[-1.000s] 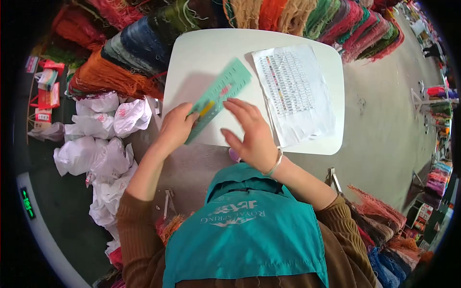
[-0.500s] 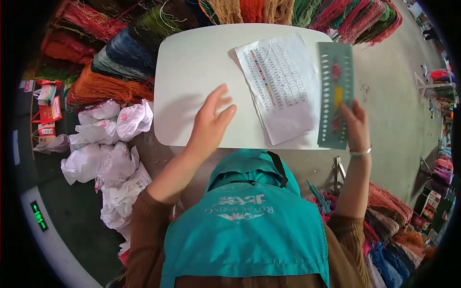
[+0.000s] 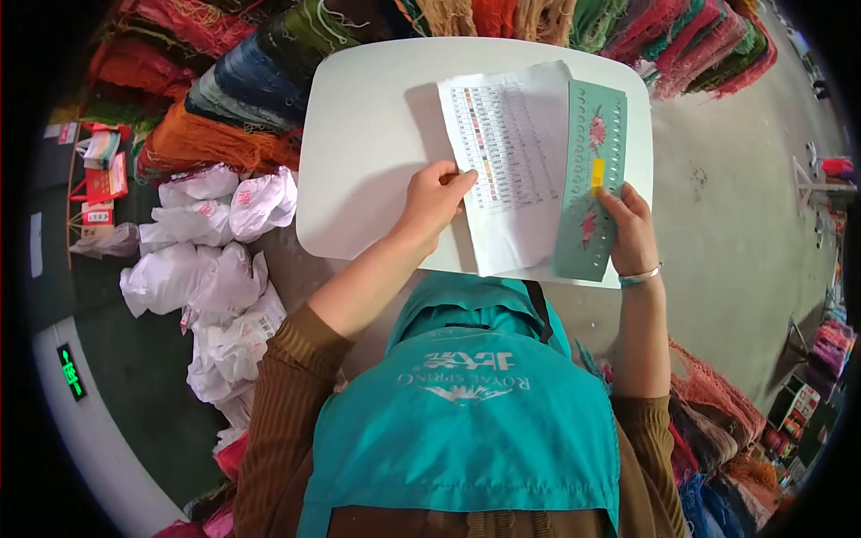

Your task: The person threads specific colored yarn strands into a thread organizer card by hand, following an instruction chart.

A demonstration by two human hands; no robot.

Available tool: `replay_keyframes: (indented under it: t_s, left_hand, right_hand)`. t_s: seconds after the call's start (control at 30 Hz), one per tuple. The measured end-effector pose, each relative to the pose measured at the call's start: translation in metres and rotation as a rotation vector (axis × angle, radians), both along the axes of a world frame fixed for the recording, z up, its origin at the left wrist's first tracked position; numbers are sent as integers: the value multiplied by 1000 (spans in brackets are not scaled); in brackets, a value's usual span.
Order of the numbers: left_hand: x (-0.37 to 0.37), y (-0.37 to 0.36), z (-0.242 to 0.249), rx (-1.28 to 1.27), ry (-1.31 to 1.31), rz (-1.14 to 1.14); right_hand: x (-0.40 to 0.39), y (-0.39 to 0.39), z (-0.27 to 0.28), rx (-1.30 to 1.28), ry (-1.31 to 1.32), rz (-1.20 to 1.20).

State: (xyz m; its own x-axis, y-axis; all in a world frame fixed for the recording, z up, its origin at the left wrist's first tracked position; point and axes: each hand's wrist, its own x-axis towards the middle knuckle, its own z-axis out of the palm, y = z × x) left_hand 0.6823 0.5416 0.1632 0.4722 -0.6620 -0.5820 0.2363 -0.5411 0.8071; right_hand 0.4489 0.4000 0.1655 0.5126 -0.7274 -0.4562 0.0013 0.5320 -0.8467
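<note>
My left hand (image 3: 432, 204) is closed, pinching the left edge of a creased white paper (image 3: 525, 229) printed with a table of numbers and a column of small coloured squares. My right hand (image 3: 633, 235) grips the right edge of a long green card (image 3: 574, 242), thumb on its face and fingers behind. Holes run along the card's long edges, and it carries pink flower prints and a yellow patch (image 3: 597, 174). The card's left edge meets or slightly overlaps the paper's right side. Both are over a white tabletop (image 3: 368, 117).
Hanks of coloured yarn (image 3: 242, 76) hang beyond the table, with more yarn (image 3: 717, 386) at lower right. White plastic bags (image 3: 202, 278) are piled on the left floor. A teal apron (image 3: 466, 412) covers my front.
My left hand has moved right and closed on the paper's left edge. My right hand has brought the green card left against the paper, its face now tilted more towards me.
</note>
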Motion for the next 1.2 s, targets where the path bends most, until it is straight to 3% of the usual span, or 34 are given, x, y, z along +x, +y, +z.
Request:
replay_keyframes:
  t_s: [0.17, 0.37, 0.7, 0.9, 1.2]
  left_hand:
    - [7, 10, 1, -19, -40, 185]
    - [28, 41, -12, 36, -242, 256]
    - [36, 78, -25, 33, -272, 384]
    - [46, 95, -40, -17, -398, 325]
    - [49, 95, -24, -24, -268, 312]
  right_hand:
    - [9, 8, -5, 77, -69, 48]
    - [27, 17, -16, 140, -100, 149]
    - [24, 1, -27, -111, 87, 173]
    - [25, -6, -36, -360, 223, 244]
    - [29, -20, -34, -504, 353, 283]
